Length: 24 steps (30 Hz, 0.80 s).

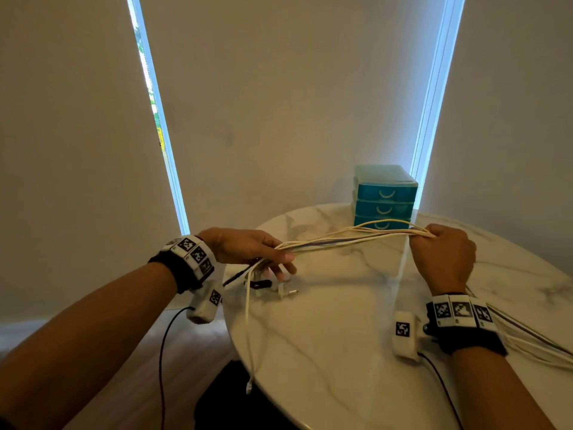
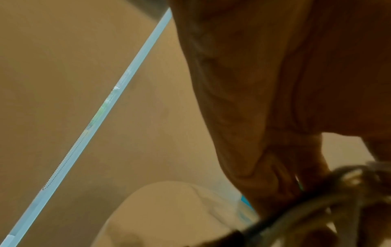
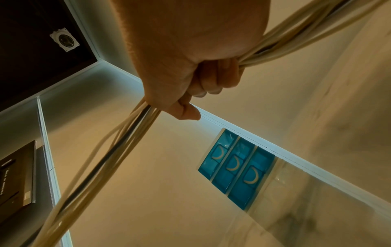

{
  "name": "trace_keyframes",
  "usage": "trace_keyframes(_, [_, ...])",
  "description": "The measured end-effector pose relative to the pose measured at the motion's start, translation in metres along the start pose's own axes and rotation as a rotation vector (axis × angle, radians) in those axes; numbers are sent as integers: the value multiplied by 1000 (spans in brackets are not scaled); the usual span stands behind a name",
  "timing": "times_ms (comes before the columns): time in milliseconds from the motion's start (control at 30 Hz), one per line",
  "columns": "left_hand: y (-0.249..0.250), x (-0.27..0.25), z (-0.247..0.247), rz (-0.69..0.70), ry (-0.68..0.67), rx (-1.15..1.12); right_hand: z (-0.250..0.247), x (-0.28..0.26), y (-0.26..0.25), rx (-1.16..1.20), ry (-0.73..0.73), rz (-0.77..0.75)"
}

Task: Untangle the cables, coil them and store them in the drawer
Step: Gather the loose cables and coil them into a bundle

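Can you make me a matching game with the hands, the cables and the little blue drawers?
Things:
1. left hand
2. right hand
3. cables
4. drawer unit

States:
A. all three drawers closed, at the back of the table
B. stretched in the air between both hands
C. fist gripping the bundle near the drawers
D. holding the bundle end where the plugs dangle

Pairs: 1-D, 2-C, 3-B, 4-A

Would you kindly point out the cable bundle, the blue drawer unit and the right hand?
cable bundle (image 1: 341, 238), head view, mid-span between the hands.
blue drawer unit (image 1: 384, 193), head view, top drawer front.
right hand (image 1: 443, 256), head view, back of the hand gripping the bundle.
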<state>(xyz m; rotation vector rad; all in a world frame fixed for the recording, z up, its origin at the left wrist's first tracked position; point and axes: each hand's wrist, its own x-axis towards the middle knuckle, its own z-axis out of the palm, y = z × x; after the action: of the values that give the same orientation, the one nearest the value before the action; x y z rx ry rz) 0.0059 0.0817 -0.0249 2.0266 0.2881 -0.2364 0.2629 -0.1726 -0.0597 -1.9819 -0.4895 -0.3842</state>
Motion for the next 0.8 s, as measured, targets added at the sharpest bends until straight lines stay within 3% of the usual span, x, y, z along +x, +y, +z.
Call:
trace_keyframes(67, [-6, -7, -7, -3, -123, -111, 0, -1, -1, 7, -12, -8])
trace_keyframes(133, [-13, -12, -13, 25, -115, -186, 2, -2, -3, 4, -19, -18])
trace_keyframes(267, [-26, -21, -23, 100, 140, -189, 9, -5, -2, 9, -42, -45])
trace_keyframes(367, [-25, -32, -29, 49, 338, -3, 15, -8, -5, 0, -107, -101])
trace_keyframes(433, [-27, -37, -33, -41, 466, 259, 20, -13, -11, -6, -174, -150])
trace_keyframes(533, [-47, -44, -40, -143, 705, 692, 28, -22, -19, -36, -459, -218])
trace_keyframes(633, [-81, -50, -49, -182, 915, 788, 35, -35, -23, -110, -845, -205])
trace_keyframes(700, [-107, -49, -51, -216, 933, 752, 42, -40, -25, -116, -896, -243])
trace_keyframes(800, [-154, -42, -45, -313, 816, 685, 53, -46, -29, -165, -954, -284])
